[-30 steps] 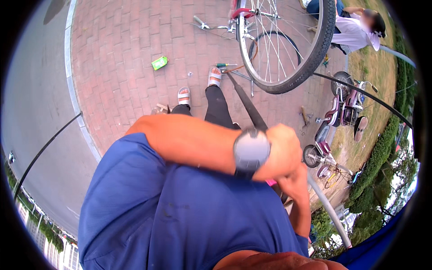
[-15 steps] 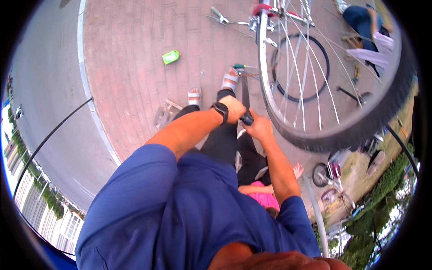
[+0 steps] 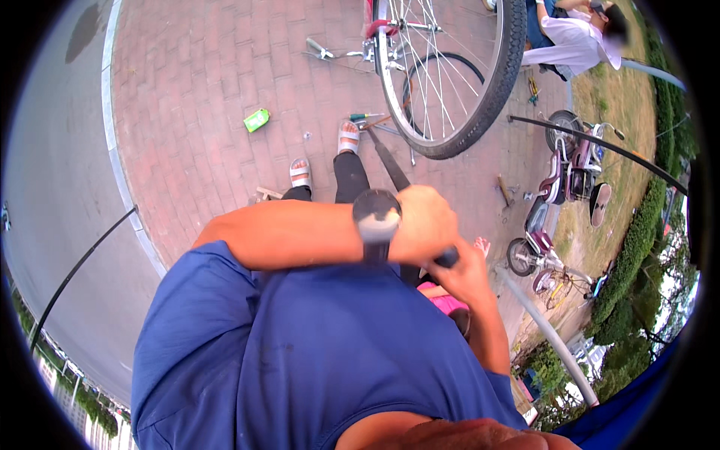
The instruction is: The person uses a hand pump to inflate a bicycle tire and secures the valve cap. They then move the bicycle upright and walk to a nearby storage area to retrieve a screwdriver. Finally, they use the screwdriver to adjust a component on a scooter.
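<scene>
My left hand [image 3: 426,225], with a watch on its wrist, is wrapped round the dark handle of what looks like a floor pump [image 3: 391,166]. My right hand [image 3: 466,271] closes on the same handle from the other side; the handle's black end shows between the hands. The pump's dark shaft runs down to the ground beside my sandalled foot [image 3: 349,136], where a thin orange-brown hose leads off towards a bicycle wheel [image 3: 499,90]. That wheel, with a knobbly black tyre and silver spokes, stands beyond my hands. Behind its spokes, a dark ring [image 3: 459,55] like a tyre lies on the paving.
A green-handled tool [image 3: 364,116] and a green packet [image 3: 256,120] lie on the bricks; a hammer [image 3: 505,191] lies at right. Someone in pink [image 3: 450,304] is close by my right arm. Another person in a pale shirt [image 3: 574,41] sits far right, beyond parked scooters [image 3: 559,169].
Both hands have come up towards my chest with the pump handle, and more of the shaft shows. My view has shifted, so the wheel appears higher and smaller.
</scene>
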Motion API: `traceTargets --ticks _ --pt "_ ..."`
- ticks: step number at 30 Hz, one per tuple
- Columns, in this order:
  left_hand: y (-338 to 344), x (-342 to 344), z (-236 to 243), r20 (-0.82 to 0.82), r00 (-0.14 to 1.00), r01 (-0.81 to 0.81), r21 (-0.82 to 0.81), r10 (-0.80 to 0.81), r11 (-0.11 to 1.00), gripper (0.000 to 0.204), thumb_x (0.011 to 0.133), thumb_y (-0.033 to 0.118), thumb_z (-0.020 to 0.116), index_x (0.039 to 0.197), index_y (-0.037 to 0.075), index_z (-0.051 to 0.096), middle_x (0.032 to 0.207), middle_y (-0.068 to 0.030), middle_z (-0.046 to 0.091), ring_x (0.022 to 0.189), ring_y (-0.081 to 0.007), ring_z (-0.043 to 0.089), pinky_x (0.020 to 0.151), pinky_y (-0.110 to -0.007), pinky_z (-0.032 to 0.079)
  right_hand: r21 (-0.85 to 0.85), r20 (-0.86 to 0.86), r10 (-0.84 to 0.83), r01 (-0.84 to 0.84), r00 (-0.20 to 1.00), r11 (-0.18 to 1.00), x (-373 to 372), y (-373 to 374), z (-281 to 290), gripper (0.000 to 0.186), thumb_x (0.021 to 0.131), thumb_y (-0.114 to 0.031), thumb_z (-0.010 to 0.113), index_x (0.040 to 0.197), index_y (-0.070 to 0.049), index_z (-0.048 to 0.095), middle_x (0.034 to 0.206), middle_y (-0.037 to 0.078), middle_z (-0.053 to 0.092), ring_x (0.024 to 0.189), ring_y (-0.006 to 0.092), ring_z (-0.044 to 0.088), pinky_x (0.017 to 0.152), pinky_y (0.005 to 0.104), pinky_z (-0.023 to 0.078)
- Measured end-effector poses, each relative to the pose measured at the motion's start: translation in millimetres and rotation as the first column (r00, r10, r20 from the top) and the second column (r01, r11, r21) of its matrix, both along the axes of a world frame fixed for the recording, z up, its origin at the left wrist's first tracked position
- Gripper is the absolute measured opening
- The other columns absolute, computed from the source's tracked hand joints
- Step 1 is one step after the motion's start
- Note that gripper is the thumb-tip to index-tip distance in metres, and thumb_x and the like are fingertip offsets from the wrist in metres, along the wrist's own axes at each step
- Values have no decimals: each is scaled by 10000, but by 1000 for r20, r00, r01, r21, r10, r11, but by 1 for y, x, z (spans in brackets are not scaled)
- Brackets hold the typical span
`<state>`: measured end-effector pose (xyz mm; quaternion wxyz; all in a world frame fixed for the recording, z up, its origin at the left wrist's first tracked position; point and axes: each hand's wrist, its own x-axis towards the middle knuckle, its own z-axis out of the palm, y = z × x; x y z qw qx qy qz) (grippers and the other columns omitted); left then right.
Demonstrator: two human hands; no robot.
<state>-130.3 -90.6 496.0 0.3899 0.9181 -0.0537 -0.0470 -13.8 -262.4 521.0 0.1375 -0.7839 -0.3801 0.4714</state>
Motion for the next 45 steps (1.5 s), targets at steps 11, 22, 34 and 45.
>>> traceTargets --ticks 11,22,34,45 --pt "8 4 -220 -380 922 -81 5 77 997 115 737 197 716 790 95 717 781 -125 717 741 -295 716 641 -401 568 -82 101 266 -259 959 962 17 26 -249 742 753 -418 791 1349 -60 533 844 262 678 809 443 665 700 502 533" --pt "-51 -55 -306 -552 813 -267 -74 184 961 160 773 123 627 919 73 669 784 -152 706 770 -327 707 686 -444 558 -193 120 551 -525 826 829 -8 -6 -316 790 714 -361 787 1388 -72 491 741 176 681 673 366 681 618 463 538" --pt "8 -31 -15 -55 998 13 -111 -19 994 95 684 154 702 712 65 683 702 -103 680 674 -287 688 575 -399 531 43 79 44 -47 996 998 -29 -15 -27 746 699 -270 858 1336 -31 552 878 200 708 777 352 709 691 390 549" --pt "25 -12 -227 -342 924 -157 72 173 985 70 696 157 700 742 105 701 691 -89 683 697 -274 708 603 -412 564 -47 149 263 -258 953 965 2 46 -254 760 730 -516 774 1323 -88 565 847 229 690 778 415 675 702 481 533"
